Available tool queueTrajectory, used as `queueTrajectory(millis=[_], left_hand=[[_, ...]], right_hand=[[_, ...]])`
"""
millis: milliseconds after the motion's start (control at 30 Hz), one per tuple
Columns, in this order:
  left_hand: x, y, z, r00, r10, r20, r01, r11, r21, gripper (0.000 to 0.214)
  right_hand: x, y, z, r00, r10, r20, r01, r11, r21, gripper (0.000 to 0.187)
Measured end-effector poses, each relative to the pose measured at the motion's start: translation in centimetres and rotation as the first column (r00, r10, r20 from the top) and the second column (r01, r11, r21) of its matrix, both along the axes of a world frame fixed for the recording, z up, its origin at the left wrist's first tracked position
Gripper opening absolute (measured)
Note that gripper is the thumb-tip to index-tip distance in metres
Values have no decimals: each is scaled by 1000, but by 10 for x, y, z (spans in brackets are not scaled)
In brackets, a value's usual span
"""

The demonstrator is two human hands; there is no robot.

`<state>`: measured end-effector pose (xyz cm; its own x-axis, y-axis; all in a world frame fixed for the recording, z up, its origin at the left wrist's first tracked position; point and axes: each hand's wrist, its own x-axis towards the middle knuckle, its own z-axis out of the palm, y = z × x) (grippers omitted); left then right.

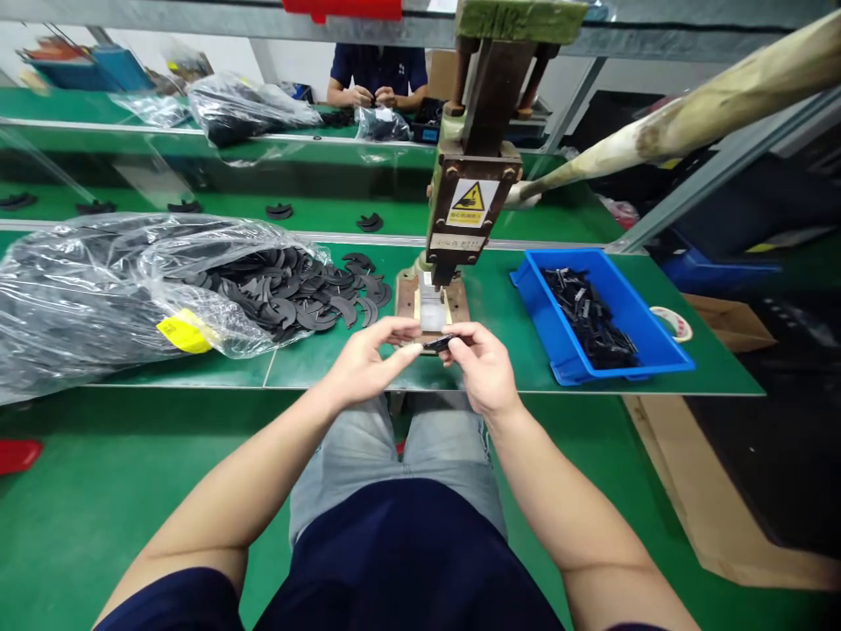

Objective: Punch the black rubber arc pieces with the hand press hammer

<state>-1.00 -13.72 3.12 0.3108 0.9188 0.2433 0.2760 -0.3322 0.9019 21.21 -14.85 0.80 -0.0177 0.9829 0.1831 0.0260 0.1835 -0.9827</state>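
Green are the near table (299,364) and the far bench (39,107). On the left lies a clear plastic bag (79,298); in the middle stands a press (486,114), on the right a blue bin (544,315). Before the press, the right hand (490,368) pinches a small black part (436,343); the left hand (363,361) reaches its end, pinching or not, I cannot tell.

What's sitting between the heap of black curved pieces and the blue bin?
In the head view, the press stands there, with the left hand and right hand in front of its base, the right holding a small black part.
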Motion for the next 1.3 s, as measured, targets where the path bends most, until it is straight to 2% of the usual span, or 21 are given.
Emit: queueTrajectory(millis=[100,200,267,333,400,533,633,733,833,900,967,1033,1133,1300], left_hand=[[22,-9,-7,981,-65,184,73,997,-38,33],[25,-5,-16,954,5,300,31,993,-115,28],[21,-1,-21,916,89,391,3,974,-228,33],[16,0,-24,865,169,473,16,932,-361,41],[12,-3,-24,817,215,535,78,878,-472,47],[10,-14,-14,737,265,622,222,774,-593,45],[12,-20,-7,713,283,642,287,717,-635,39],[16,-22,-4,721,291,629,299,688,-661,36],[20,-24,-8,745,299,596,296,653,-697,35],[22,-26,-12,763,299,573,295,627,-721,35],[23,-29,-16,781,299,549,289,606,-741,35],[22,-32,-17,795,296,530,284,591,-755,35],[20,-36,-17,806,285,519,284,583,-761,36],[17,-41,-14,823,255,507,279,596,-753,43]], right_hand=[[-7,-1,-3,999,13,34,-13,1000,20,37],[2,3,-7,991,-48,124,41,997,58,41],[20,10,-12,965,-152,213,134,986,96,41],[45,20,-18,907,-278,317,246,959,137,36],[71,30,-25,827,-368,425,327,930,169,27],[101,43,-42,706,-404,582,351,913,208,11],[98,39,-46,669,-402,626,311,916,255,13],[79,25,-35,685,-363,631,224,930,292,27],[52,10,-15,765,-195,614,-4,952,307,38],[36,3,-4,804,-50,592,-197,918,345,42],[23,-1,0,814,46,579,-323,864,385,37],[16,-3,-2,816,76,573,-354,849,392,28],[13,-5,-11,836,83,543,-319,878,357,21],[14,-14,-21,863,84,499,-274,907,320,19]])
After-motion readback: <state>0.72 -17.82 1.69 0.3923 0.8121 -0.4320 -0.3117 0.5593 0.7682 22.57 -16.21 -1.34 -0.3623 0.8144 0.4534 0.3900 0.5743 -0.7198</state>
